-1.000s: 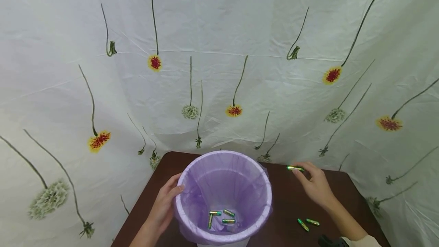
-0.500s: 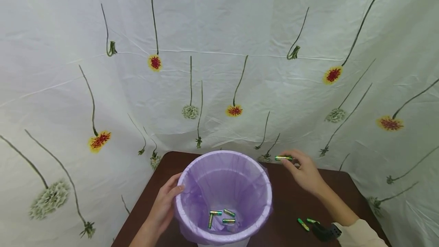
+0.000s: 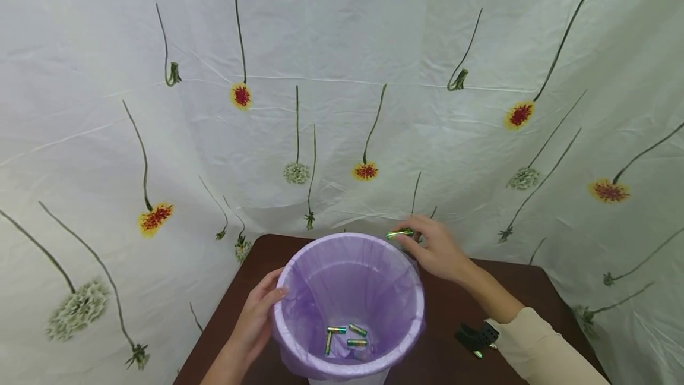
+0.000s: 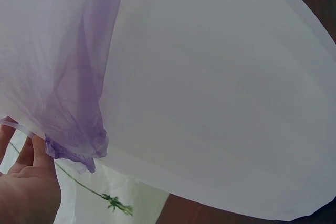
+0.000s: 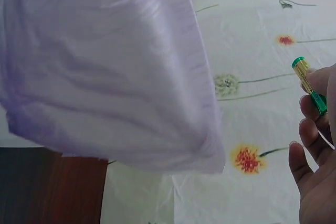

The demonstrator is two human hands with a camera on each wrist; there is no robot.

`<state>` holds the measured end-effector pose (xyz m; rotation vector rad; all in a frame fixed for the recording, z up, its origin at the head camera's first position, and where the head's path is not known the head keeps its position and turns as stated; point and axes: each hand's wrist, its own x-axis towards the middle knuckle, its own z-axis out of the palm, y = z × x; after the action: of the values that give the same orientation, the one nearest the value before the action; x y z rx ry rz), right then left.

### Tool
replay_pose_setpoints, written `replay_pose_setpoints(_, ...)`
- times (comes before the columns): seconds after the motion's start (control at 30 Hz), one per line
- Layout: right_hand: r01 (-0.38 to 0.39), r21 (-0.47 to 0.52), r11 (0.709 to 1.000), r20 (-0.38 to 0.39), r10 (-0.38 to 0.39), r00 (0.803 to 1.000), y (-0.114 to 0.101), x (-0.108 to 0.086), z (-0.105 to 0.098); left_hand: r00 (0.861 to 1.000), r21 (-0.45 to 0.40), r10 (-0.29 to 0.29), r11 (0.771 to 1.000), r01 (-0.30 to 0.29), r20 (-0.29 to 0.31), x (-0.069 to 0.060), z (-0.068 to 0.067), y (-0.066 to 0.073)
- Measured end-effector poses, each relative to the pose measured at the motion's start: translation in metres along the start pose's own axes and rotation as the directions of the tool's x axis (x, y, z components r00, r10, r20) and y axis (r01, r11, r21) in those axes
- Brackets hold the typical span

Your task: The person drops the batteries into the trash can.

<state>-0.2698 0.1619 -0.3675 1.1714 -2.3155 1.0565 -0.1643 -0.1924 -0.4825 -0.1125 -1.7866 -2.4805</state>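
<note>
A white bin (image 3: 420,308) lined with a thin purple plastic bag (image 3: 347,290) stands on the table. My left hand (image 3: 255,316) grips its left rim, thumb over the edge and fingers outside; in the left wrist view that hand (image 4: 31,187) is partly cut off beside the bag's loose edge. Several green-and-gold batteries (image 3: 357,343) lie at the bottom of the bin. Above the far right rim, my right hand (image 3: 438,251) pinches another battery (image 3: 399,233) between thumb and fingers. The right wrist view shows this battery (image 5: 308,85) clear of the bag.
On the dark brown table (image 3: 438,325), a loose battery (image 3: 478,354) lies partly hidden under the black wrist strap (image 3: 478,335) of the right arm. A white flower-patterned cloth (image 3: 342,135) hangs close behind the table.
My right hand has carried the battery leftward and up from over the table to the bin's far right rim. The left hand keeps its hold. The right forearm now covers much of the loose batteries.
</note>
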Motion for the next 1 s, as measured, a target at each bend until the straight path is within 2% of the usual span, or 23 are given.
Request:
replay_pose_setpoints(0.2, 0.023, 0.038, 0.999, 0.043, -0.024, 0.999, -0.01, 0.019, 0.004, 1.0, -0.005, 0.0, 1.0, 0.0, 0.012, 0.001, -0.002, 0.0)
replay_pose_setpoints(0.4, 0.094, 0.08, 0.992, 0.063, -0.099, 0.993, -0.017, 0.035, 0.014, 1.0, -0.005, 0.004, 1.0, -0.004, 0.01, 0.0, -0.002, -0.001)
replay_pose_setpoints(0.5, 0.116, 0.057, 0.992, 0.071, -0.12, 0.99, -0.019, 0.04, 0.018, 1.0, -0.005, 0.0, 1.0, 0.0, 0.012, 0.0, -0.002, -0.001)
replay_pose_setpoints(0.63, 0.111, 0.026, 0.994, 0.061, -0.112, 0.992, -0.019, 0.041, 0.018, 1.0, -0.007, 0.002, 1.0, -0.001, 0.016, 0.0, -0.001, -0.001)
replay_pose_setpoints(0.83, 0.096, 0.048, 0.994, 0.038, -0.098, 0.994, -0.013, 0.037, 0.013, 1.0, -0.007, -0.003, 1.0, 0.003, 0.005, -0.001, 0.0, -0.001)
replay_pose_setpoints(1.0, 0.096, 0.029, 0.995, 0.039, -0.097, 0.995, -0.008, 0.031, 0.008, 1.0, -0.006, 0.0, 1.0, 0.0, 0.014, -0.001, 0.001, 0.0)
